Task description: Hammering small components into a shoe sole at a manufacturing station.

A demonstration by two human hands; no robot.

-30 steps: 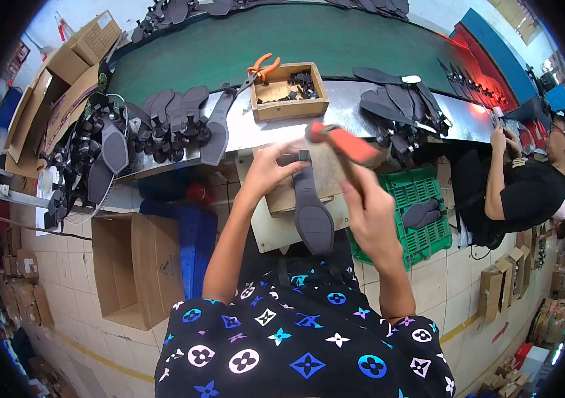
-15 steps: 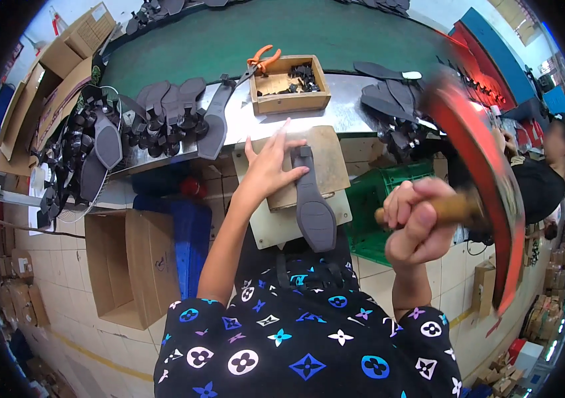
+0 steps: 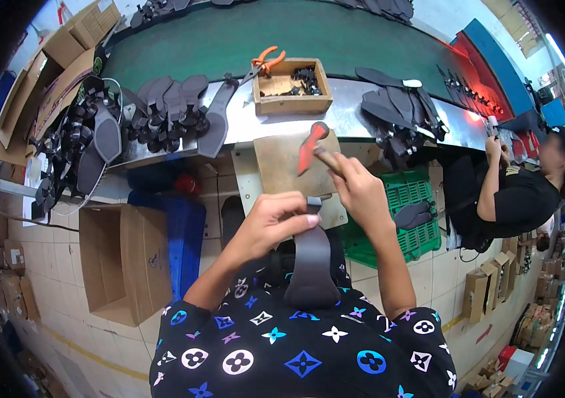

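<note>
My left hand (image 3: 272,225) is closed round the heel end of a dark grey shoe sole (image 3: 312,265), whose broad toe part hangs toward my lap. My right hand (image 3: 362,192) grips the wooden handle of a red-headed hammer (image 3: 312,147). Its head is tilted above the worn tan work board (image 3: 276,166), slightly blurred. The sole's small dark heel block points up between the two hands. Beyond the board stands a wooden box (image 3: 292,105) of small black parts, with orange-handled pliers (image 3: 268,61) leaning on its left corner.
Heeled soles (image 3: 175,106) lie left of the box and more soles (image 3: 398,106) right of it. A wire basket (image 3: 111,169) of soles stands far left. Below are a cardboard carton (image 3: 130,265) and a green crate (image 3: 395,249). A co-worker (image 3: 524,172) sits at the right.
The hammer has swung from the far right, close to the camera, to above the board. My left hand has drawn the sole off the board toward my body.
</note>
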